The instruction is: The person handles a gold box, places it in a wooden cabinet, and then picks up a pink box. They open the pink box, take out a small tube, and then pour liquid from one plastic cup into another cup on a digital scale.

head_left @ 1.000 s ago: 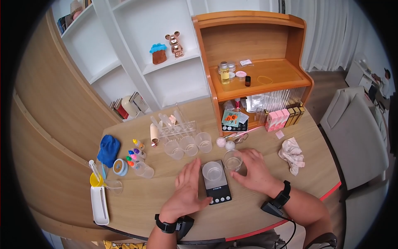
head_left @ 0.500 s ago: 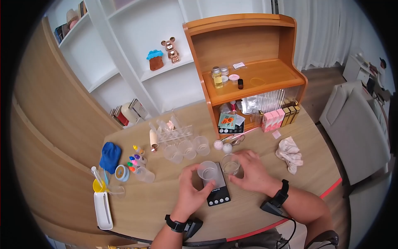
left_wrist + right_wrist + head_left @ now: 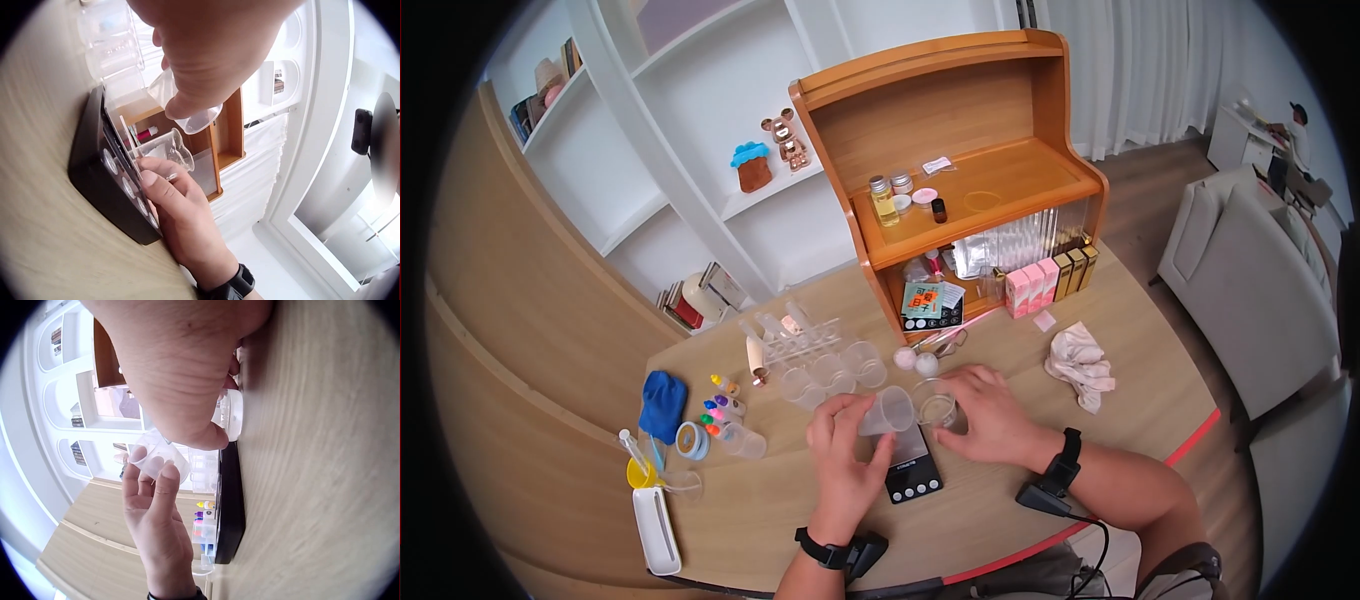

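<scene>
My left hand pinches a clear plastic cup between thumb and fingers. The cup is lifted off a black digital scale and tilts toward the right. Beside it, my right hand holds a clear glass beaker, fingers and thumb around its side. In the right wrist view the beaker is low by the tabletop at the scale's end, partly covered by my right hand. The cup's mouth is close to the beaker's rim in the head view.
Several clear cups and a test tube rack stand behind the scale. Small dye bottles and a white tray lie left. A wooden shelf unit rises at the back; a crumpled cloth lies right.
My left hand has gripped the cup that stood on the scale, raised it and tipped it rightward toward the beaker. My right hand has kept holding the beaker at the scale's right side.
</scene>
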Demonstrator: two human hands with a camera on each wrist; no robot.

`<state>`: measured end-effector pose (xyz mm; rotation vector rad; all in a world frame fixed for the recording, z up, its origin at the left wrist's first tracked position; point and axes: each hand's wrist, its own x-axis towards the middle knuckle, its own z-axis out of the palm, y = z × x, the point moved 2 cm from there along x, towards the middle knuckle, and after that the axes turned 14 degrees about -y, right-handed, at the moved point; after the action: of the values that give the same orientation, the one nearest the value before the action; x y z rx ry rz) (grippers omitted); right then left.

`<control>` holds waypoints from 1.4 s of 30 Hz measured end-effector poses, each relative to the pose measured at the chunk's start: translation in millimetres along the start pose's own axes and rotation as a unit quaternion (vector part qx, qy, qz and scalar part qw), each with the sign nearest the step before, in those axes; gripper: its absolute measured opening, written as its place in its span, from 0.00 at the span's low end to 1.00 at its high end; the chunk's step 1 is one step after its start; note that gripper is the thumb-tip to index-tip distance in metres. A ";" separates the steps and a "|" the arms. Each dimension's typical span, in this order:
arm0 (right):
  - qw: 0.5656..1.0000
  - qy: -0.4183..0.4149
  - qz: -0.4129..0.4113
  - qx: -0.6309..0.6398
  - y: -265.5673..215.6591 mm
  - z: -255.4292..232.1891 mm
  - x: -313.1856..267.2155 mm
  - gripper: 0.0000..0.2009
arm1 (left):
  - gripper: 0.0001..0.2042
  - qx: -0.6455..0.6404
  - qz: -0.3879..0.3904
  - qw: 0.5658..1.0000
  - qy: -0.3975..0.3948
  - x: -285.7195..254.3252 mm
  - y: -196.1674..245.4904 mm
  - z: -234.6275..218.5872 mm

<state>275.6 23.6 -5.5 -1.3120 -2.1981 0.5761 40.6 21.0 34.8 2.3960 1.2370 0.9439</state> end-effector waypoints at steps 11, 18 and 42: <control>1.000 -0.002 0.007 -0.003 -1.6 -0.5 0.0 0.29 | 0.32 0.059 0.000 0.998 -0.015 4.8 13.2 -1.5; 1.000 -0.001 0.008 0.002 -0.9 -0.5 -0.7 0.30 | 0.34 0.097 0.018 0.995 -0.017 8.6 17.2 -2.9; 1.000 0.012 -0.014 -0.002 2.4 4.1 1.1 0.30 | 0.37 -0.014 -0.049 0.998 -0.023 7.8 10.3 1.4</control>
<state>274.3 25.2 -9.9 -1.2806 -2.1964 0.5427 51.1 21.2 42.4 2.3001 1.3011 0.8663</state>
